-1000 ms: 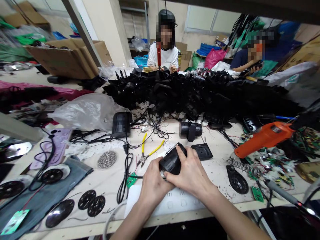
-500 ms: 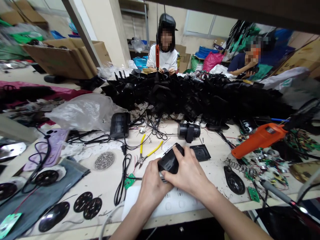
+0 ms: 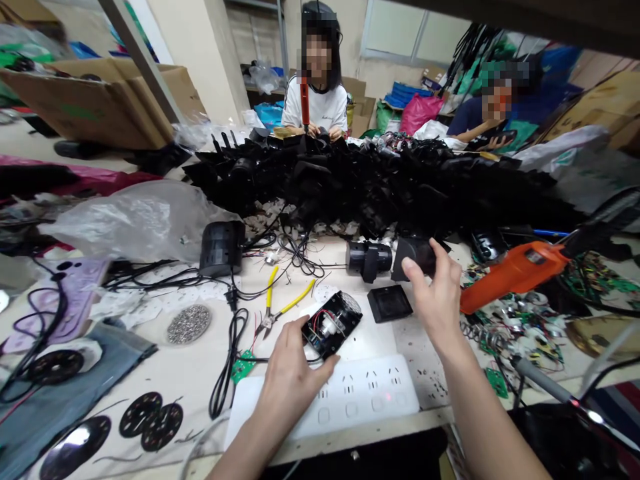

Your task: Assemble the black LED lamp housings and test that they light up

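Note:
My left hand grips an opened black plastic housing above the back edge of a white power strip. Red wires, a white part and a round mesh grille show inside the housing. Further back and to the right, my right hand pinches a black plastic cover between thumb and fingers. Between the two hands lies a shallow black rectangular frame. Beside the cover is a black cylindrical unit. Yellow-handled pliers rest left of the housing.
An orange electric screwdriver slants in from the right over loose circuit boards. At left are a dish of screws, a coiled black cable and black perforated discs. A heap of black parts separates me from two people.
The cover has come off the housing; my right hand has carried it away to the back right. My left hand keeps the housing, whose inside now shows. The view has shifted slightly.

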`<state>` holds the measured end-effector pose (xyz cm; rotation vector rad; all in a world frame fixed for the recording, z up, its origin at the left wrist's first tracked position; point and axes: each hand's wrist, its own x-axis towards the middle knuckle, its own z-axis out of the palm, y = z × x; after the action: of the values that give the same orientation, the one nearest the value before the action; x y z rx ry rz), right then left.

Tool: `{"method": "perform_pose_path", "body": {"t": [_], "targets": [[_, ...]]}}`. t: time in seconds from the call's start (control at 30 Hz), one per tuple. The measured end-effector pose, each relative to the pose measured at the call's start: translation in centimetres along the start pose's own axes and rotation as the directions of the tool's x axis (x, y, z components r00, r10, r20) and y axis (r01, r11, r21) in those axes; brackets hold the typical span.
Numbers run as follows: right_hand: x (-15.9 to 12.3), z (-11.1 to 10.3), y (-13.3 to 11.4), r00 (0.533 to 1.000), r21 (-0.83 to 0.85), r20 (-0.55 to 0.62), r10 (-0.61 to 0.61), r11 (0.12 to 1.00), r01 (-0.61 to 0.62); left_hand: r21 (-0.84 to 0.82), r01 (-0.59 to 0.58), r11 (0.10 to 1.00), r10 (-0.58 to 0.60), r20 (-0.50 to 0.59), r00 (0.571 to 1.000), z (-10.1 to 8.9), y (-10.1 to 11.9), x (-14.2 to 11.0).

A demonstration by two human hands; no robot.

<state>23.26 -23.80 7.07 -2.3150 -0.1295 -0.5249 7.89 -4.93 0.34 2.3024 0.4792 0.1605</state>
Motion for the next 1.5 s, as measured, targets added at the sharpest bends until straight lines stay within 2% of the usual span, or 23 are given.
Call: {"method": "perform_pose_path", "body": {"t": [0.17, 0.27, 0.37, 0.5, 0.57, 0.63, 0.7, 0.77, 0.87, 0.93, 1.0, 1.07, 1.17, 1.27, 1.37, 1.5], "targets": [[1.9, 3.3, 3.1, 0.986, -0.102, 0.073, 0.153, 0.984, -0.145, 0.006, -0.011, 1.0, 0.012, -0.026, 1.0, 0.0, 0.0, -0.1], [2.2, 4.6, 3.8, 0.984, -0.124, 0.104, 0.145, 0.983, -0.132, 0.006, -0.025, 1.0, 0.025, -0.041, 0.999, 0.1, -0.1, -0.1], [1.7, 4.6, 3.1, 0.99, -0.147, 0.113, 0.087, 0.987, -0.07, 0.038, -0.032, 0.999, 0.033, -0.034, 0.999, 0.1, -0.4, 0.0], [-1.1, 2.8, 0.6, 0.986, -0.125, 0.136, -0.091, 0.986, 0.108, 0.092, -0.03, 0.995, 0.03, -0.002, 1.0, -0.1, -0.8, 0.3], [-3.4, 1.5, -0.4, 0.95, 0.029, 0.079, -0.302, 0.953, 0.3, 0.095, -0.029, 0.995, 0.028, 0.006, 1.0, -0.3, -0.7, 0.4], [-6.1, 0.0, -0.4, 0.922, 0.158, 0.052, -0.383, 0.915, 0.372, 0.094, -0.012, 0.996, 0.012, 0.002, 1.0, -0.3, -0.5, 0.5], [-8.8, -1.7, 0.5, 0.91, 0.218, 0.08, -0.407, 0.898, 0.383, 0.103, 0.017, 0.995, -0.018, 0.003, 1.0, -0.4, -0.2, 0.6], [-10.9, -3.7, 1.7, 0.931, 0.18, 0.093, -0.353, 0.926, 0.333, 0.124, 0.047, 0.991, -0.049, 0.014, 0.999, -0.5, 0.1, 0.7], [-12.0, -7.1, 2.4, 0.957, 0.063, -0.001, -0.29, 0.955, 0.289, 0.154, 0.065, 0.986, -0.071, 0.032, 0.997, -0.7, 0.4, 0.8], [-10.9, -8.9, 1.8, 0.945, 0.0, -0.103, -0.311, 0.95, 0.312, 0.169, 0.061, 0.984, -0.069, 0.043, 0.997, -0.8, 0.6, 0.8], [-8.3, -9.7, 1.0, 0.946, -0.04, -0.274, -0.175, 0.985, 0.17, 0.175, 0.049, 0.983, -0.06, 0.059, 0.996, -1.0, 0.8, 0.7], [-5.1, -9.4, 0.7, 0.936, -0.018, -0.348, -0.058, 0.998, 0.055, 0.168, 0.036, 0.985, -0.049, 0.072, 0.996, -1.2, 0.9, 0.6], [-0.8, -8.1, 1.2, 0.98, -0.23, -0.196, 0.027, 0.971, -0.072, 0.153, 0.024, 0.988, -0.035, 0.067, 0.997, -1.3, 0.8, 0.5], [1.4, -6.9, 1.6, 0.987, -0.395, -0.116, 0.109, 0.907, -0.146, 0.15, 0.018, 0.989, -0.028, 0.061, 0.998, -1.2, 0.9, 0.5], [1.8, -6.2, 1.5, 0.985, -0.495, -0.102, 0.136, 0.852, -0.17, 0.131, 0.022, 0.991, -0.03, 0.062, 0.998, -1.2, 1.1, 0.5], [1.0, -5.4, 1.3, 0.983, -0.502, -0.1, 0.155, 0.845, -0.184, 0.107, 0.019, 0.994, -0.026, 0.061, 0.998, -1.1, 1.2, 0.5]]}}
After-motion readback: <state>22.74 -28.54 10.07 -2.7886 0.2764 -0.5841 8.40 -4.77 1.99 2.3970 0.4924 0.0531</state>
